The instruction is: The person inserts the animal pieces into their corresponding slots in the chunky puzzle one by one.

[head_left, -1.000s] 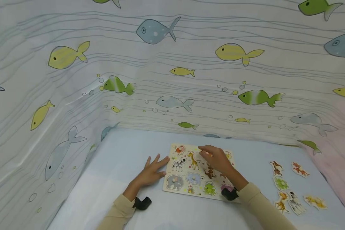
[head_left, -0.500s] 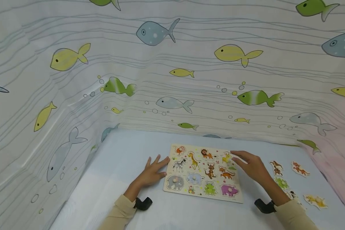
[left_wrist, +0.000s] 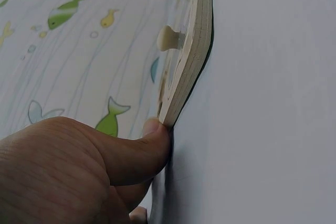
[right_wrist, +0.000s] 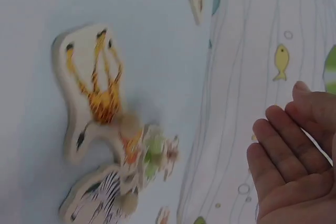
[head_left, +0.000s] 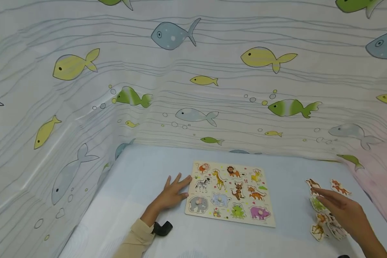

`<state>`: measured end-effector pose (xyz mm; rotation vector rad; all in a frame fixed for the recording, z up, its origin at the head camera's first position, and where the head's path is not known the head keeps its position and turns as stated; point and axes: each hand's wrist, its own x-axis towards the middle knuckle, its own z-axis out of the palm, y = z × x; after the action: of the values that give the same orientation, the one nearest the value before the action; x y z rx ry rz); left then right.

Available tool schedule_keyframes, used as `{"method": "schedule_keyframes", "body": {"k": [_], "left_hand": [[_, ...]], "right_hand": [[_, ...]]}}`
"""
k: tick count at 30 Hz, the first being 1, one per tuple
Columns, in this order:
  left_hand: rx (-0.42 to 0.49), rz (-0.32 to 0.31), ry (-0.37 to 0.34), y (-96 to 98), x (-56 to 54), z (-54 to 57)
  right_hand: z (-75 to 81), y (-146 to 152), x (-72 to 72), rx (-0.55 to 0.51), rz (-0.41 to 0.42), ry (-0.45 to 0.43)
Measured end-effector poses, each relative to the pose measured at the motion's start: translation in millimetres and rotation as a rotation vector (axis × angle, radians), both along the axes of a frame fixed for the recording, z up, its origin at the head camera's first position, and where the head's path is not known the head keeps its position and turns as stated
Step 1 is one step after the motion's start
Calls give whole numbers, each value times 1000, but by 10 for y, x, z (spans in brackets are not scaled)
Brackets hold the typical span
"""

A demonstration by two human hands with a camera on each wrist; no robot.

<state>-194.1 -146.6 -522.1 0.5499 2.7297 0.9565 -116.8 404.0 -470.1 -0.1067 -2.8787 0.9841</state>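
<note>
My left hand (head_left: 170, 195) lies with spread fingers at the left edge of a wooden animal puzzle board (head_left: 246, 206). In the left wrist view the thumb touches the edge of the board (left_wrist: 195, 56). Knobs stand on the elephant (head_left: 198, 204) and the purple hippo (head_left: 259, 213). At the right, my right hand (head_left: 348, 215) hovers over loose puzzle pieces, fingers extended, holding nothing. Near it lie a giraffe piece (right_wrist: 100, 95), a zebra piece (right_wrist: 100, 198) and a frog piece (head_left: 317, 204). The hand partly covers the zebra and frog in the head view.
A brown animal piece (head_left: 313, 184) and an orange-brown one (head_left: 339, 187) lie farther back at the right. Fish-printed cloth (head_left: 167, 89) rises behind and left of the pale blue table surface (head_left: 158, 157).
My right hand has moved from above the board, past its far right corner, to the loose pieces at the right, uncovering the lion and other animals. The left hand stays at the board's edge.
</note>
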Motion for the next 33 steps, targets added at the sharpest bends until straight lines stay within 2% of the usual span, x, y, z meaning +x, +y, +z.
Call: {"method": "schedule_keyframes", "body": {"k": [6,14,17,23,25,30,33], "left_hand": [[15,20,-7,-22,12,2],[18,5,5,-23,22,23],[21,-6,4,-18,32,22],[9,-12,7,-13,28,25],[8,-12,10,-11,22,25],[6,-15,5,-11,14,24],[4,-14,3,-14,13,29]], "right_hand": [[-125,287,114,16,-119,-126],[-393,527,281,89,-151,-159],[-503,597,313,69,-188,-220],[-739,719,344,63,-207,-182],[-793,716,347,37,-235,-198],[-876,697,349,-99,-345,-345],[-893,698,351,-111,-352,-350]]}}
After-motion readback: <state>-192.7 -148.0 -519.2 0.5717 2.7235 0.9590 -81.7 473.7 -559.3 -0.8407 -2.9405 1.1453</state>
